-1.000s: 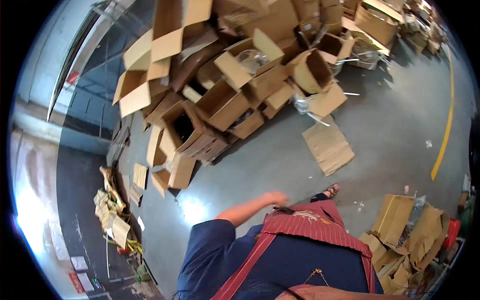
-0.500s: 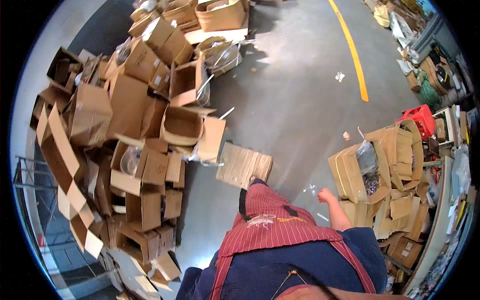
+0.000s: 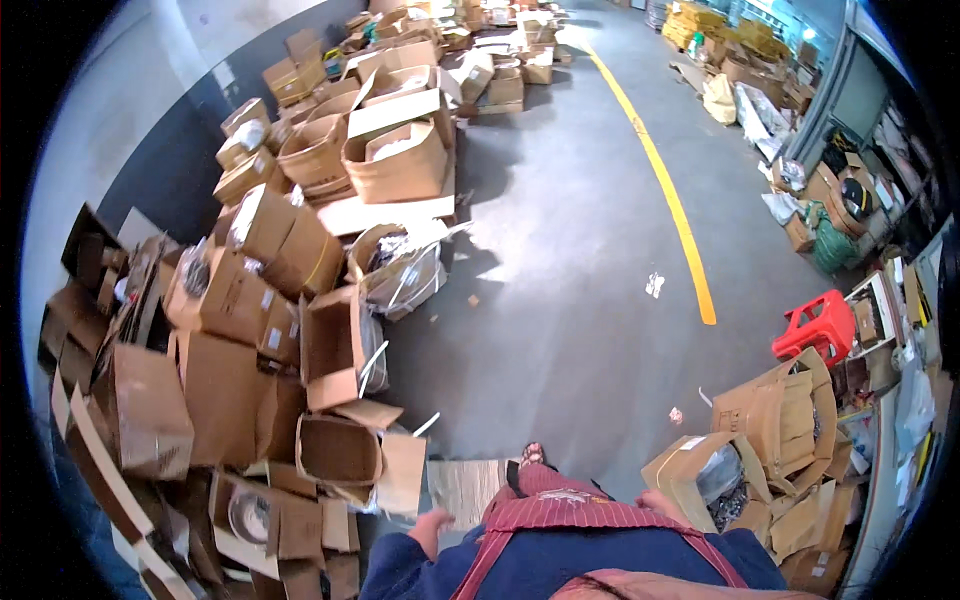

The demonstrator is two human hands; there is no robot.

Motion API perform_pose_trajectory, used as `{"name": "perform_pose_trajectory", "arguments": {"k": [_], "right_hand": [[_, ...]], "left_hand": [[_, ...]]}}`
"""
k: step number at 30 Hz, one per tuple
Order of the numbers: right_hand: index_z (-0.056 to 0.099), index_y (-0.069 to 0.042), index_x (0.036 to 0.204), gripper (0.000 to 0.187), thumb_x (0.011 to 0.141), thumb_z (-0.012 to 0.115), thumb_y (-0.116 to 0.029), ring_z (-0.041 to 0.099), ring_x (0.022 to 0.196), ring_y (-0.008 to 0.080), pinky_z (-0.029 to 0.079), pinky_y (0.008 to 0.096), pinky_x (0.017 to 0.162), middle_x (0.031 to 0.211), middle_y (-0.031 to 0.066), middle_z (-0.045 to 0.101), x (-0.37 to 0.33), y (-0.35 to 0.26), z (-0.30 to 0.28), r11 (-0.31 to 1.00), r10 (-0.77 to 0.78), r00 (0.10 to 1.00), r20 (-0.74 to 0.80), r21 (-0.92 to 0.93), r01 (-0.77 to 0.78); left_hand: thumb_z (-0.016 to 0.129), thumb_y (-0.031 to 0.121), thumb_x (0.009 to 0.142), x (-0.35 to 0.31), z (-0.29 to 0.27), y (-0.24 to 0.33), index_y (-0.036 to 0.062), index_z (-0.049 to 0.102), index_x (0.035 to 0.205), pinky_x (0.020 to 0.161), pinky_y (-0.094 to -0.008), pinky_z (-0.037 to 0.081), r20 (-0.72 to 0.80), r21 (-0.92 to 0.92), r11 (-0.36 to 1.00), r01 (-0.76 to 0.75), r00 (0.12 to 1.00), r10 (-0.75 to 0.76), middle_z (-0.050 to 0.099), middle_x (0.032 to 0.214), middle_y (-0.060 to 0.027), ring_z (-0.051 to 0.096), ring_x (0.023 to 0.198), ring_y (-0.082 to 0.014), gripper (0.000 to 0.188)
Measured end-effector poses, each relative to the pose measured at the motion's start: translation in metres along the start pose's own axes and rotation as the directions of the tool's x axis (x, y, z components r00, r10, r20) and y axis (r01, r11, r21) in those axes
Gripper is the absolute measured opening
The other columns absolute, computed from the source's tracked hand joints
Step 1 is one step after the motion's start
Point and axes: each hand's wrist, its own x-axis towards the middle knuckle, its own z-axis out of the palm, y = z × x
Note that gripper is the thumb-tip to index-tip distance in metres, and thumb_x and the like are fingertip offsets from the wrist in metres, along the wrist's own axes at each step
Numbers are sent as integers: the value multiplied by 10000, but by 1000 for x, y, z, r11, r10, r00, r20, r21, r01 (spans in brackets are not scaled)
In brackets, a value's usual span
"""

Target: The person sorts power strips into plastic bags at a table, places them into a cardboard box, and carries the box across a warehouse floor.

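My left hand (image 3: 430,530) hangs low beside my left hip, fingers loosely apart, with nothing seen in it. Close to it lies a flat piece of cardboard (image 3: 468,488) on the floor, and an open cardboard carton (image 3: 338,452) with a flap folded out stands to its left. My right hand (image 3: 662,505) is at my right side, partly covered by my body and the red striped apron (image 3: 555,510); its fingers do not show clearly. Nearest to it is an open carton (image 3: 670,470) with a clear plastic bag (image 3: 720,473) inside. One foot (image 3: 533,454) shows ahead of the apron.
Stacked cardboard cartons (image 3: 225,390) line the left side. More open cartons (image 3: 400,165) stand farther off. On the right are a red plastic stool (image 3: 818,326) and another open carton (image 3: 775,410). A yellow line (image 3: 655,165) runs along the grey floor, with white scraps (image 3: 655,285) nearby.
The view has tipped up, showing more of the floor ahead. My left hand has come into sight. My right hand, earlier stretched out with its fingers curled, now sits closer to my body.
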Motion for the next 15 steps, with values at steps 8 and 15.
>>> {"name": "perform_pose_trajectory", "arguments": {"k": [8, 15], "right_hand": [[679, -64, 885, 145, 823, 635, -188, 673, 642, 235, 531, 407, 577, 773, 78, 700, 63, -137, -57, 903, -377, 926, -27, -233, 360], [679, -63, 883, 144, 820, 637, -186, 671, 636, 234, 530, 408, 570, 770, 79, 697, 176, -278, -151, 875, -356, 934, 26, -342, 343]], "left_hand": [[572, 256, 822, 404, -265, 228, 24, 698, 1004, 871, -447, 527, -357, 104, 987, 124, 931, -79, 694, 990, -226, 654, 1000, -392, 321], [538, 354, 905, 541, -304, 340, 179, 679, 1142, 915, -426, 514, -223, 134, 975, -179, 953, 205, 681, 1136, -144, 640, 1079, -328, 326]]}}
